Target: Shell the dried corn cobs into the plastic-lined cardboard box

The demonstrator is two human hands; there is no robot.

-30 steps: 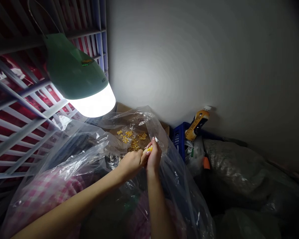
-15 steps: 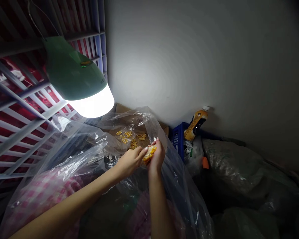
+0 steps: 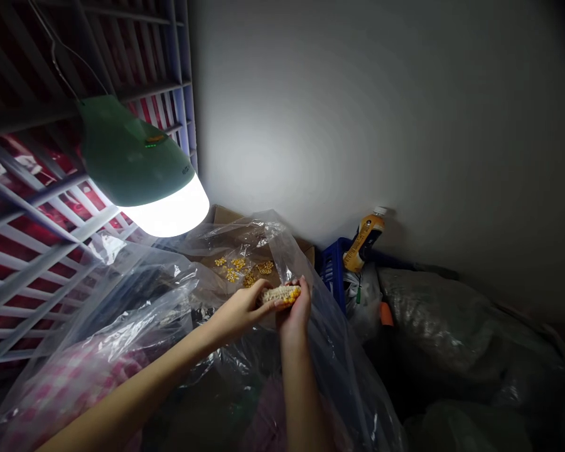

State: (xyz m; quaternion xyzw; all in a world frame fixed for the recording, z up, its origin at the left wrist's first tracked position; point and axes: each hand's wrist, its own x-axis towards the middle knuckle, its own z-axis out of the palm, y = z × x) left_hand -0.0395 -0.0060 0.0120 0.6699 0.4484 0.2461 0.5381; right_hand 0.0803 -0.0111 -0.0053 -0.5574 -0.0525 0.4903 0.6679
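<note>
Two fingers and a thumb of the left hand [image 3: 238, 317] pinch one end of a part-stripped corn cob [image 3: 280, 294] while the right hand [image 3: 295, 314] cups the other, over a plastic sheet [image 3: 136, 295]; light and stiff, it looks safest held by its rough, bare stretch.

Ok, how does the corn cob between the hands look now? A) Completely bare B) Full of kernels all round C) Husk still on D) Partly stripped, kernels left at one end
D: the corn cob, held by the left hand and right hand, shows pale stripped rows, with yellow-orange kernels toward one end.
</note>
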